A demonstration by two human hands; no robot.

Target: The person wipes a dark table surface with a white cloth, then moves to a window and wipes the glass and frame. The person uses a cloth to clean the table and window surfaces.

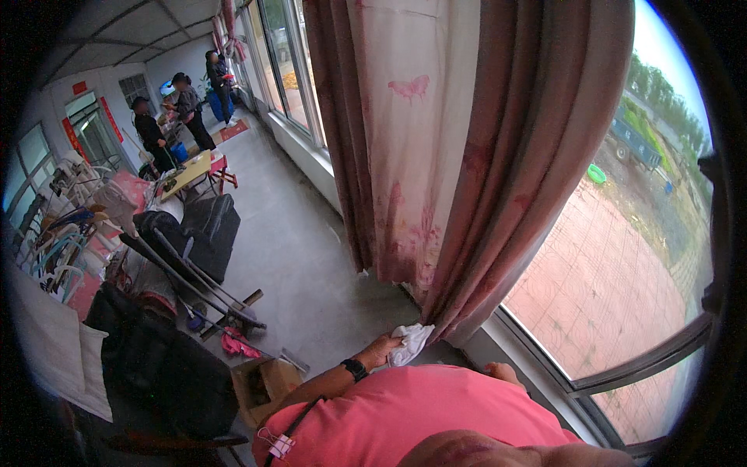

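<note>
My left hand point(379, 350), with a dark watch on its wrist, holds a crumpled white cloth point(411, 344) near the lower edge of a long pink and white curtain point(420, 175). Butterfly and flower prints mark the curtain's pale middle strip, and its folds hang in front of the window. Beyond the front of my pink shirt, my right hand point(503, 371) shows only in part beside the window sill point(525, 350); its fingers and whatever it may hold are mostly hidden.
An open cardboard box point(274, 379) and a pink cloth point(239, 343) lie on the floor to the left. Behind them are a black chair point(204, 233), clothes hangers point(64, 257) and a yellow table point(189, 175). Several people stand at the far end of the room.
</note>
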